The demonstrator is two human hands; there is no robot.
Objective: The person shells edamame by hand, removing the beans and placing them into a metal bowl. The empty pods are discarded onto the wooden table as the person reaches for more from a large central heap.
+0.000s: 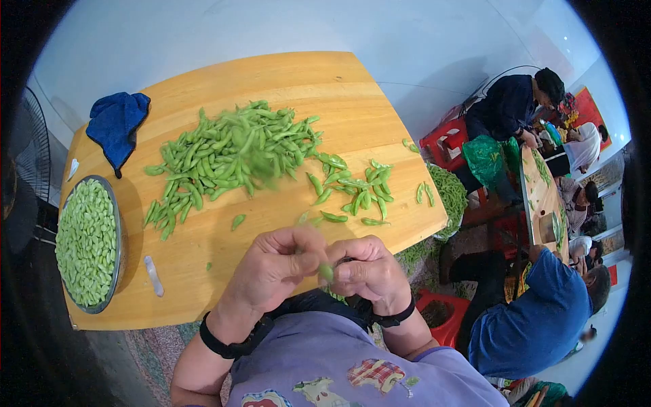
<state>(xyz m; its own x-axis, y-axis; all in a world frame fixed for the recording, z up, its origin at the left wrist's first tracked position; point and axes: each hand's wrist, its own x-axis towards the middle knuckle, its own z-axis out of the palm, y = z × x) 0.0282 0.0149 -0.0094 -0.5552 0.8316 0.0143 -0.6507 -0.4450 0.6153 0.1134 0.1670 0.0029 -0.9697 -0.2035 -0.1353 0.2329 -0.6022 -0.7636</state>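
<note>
Just past the table's near edge, my left hand [278,268] and my right hand [371,273] meet with their fingers pinched. Between the fingertips is a green soybean pod [326,273], partly hidden and slightly blurred. Something small and dark shows at my right fingers, too small to name. Beyond my hands lies a big heap of soybean pods [217,152], part of it smeared by motion. A smaller scatter of pods [366,193] lies to its right. On the left, a round metal bowl [119,234] is full of shelled green beans [87,241].
The wooden table [271,74] also carries a blue cloth [116,123] and a pale strip [153,276]. A fan [35,149] stands at the left. Right of the table are a container of pods [445,197], a red stool [451,319] and several people at another table [542,203].
</note>
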